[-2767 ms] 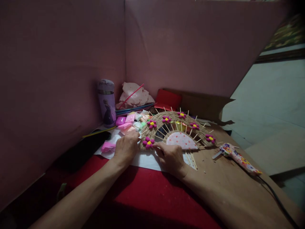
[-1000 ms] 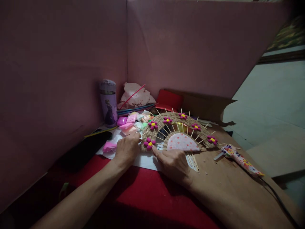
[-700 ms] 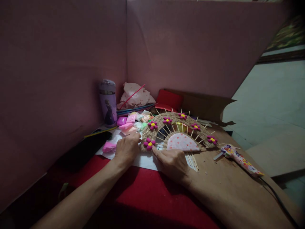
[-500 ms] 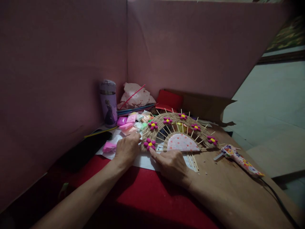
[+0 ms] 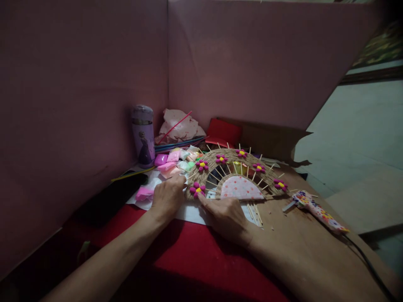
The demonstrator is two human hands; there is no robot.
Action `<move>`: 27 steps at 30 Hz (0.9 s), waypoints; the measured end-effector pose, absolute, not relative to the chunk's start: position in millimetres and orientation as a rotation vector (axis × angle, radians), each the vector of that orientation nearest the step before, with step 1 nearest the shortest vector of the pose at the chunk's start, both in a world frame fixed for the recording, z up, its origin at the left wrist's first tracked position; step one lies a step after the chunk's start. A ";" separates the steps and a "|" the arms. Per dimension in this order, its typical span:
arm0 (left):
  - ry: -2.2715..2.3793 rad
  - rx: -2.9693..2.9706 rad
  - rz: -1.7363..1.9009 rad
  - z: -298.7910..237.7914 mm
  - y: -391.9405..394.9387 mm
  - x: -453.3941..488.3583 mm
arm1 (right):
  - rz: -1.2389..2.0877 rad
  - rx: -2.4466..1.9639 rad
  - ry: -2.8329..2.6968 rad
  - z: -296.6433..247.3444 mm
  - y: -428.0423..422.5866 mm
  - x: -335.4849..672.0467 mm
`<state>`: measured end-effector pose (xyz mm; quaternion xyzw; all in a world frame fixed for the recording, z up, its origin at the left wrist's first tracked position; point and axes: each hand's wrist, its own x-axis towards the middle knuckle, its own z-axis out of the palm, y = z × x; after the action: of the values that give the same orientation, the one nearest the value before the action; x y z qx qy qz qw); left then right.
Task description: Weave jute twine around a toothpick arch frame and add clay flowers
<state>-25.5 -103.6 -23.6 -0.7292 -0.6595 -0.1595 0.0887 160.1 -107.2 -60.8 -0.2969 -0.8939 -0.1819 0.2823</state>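
A half-round woven twine fan (image 5: 231, 157) with wooden stick ribs lies on white paper (image 5: 190, 213). It carries several pink clay flowers with yellow centres and a pink dotted half-disc (image 5: 241, 188) at its middle. My left hand (image 5: 168, 196) is curled at the fan's left end, fingertips pinching its edge. My right hand (image 5: 226, 213) lies flat in front of the fan. Its forefinger stretches out to the lowest left flower (image 5: 196, 190) and touches its lower edge.
Behind the fan are small packets of coloured clay (image 5: 174, 161), a purple bottle (image 5: 143, 135), crumpled pink paper and a red box (image 5: 224, 131). A patterned glue gun (image 5: 316, 209) with a black cord lies right. Loose sticks (image 5: 254, 212) lie by my right hand. Pink walls close in left and behind.
My right hand has uncurled from a pinch beside the lowest left flower and slid down a little, its forefinger now stretched under that flower. My left hand has stayed on the fan's edge.
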 end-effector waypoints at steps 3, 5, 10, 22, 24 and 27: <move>-1.981 -2.177 -0.460 -22.7 -104.1 -24.9 | -0.473 -0.802 -2.440 -60.2 -106.6 158.7; -1.985 -2.186 -0.454 -22.5 -104.1 -24.7 | -0.466 -0.805 -2.468 -59.5 -106.5 158.3; -1.988 -2.176 -0.451 -23.6 -104.0 -25.3 | -0.465 -0.791 -2.444 -59.0 -107.5 159.3; -1.958 -2.171 -0.452 -24.2 -103.7 -26.0 | -0.446 -0.796 -2.432 -61.1 -106.9 158.8; -1.956 -2.164 -0.449 -24.4 -103.7 -25.9 | -0.442 -0.781 -2.400 -61.2 -107.0 159.3; -1.957 -2.155 -0.446 -24.6 -103.7 -25.6 | -0.447 -0.745 -2.362 -61.2 -107.1 160.0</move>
<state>-25.6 -103.7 -24.6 -0.7283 -0.6613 -0.1507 0.0980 160.0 -107.1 -61.2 -0.2818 -0.8930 -0.1689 0.3074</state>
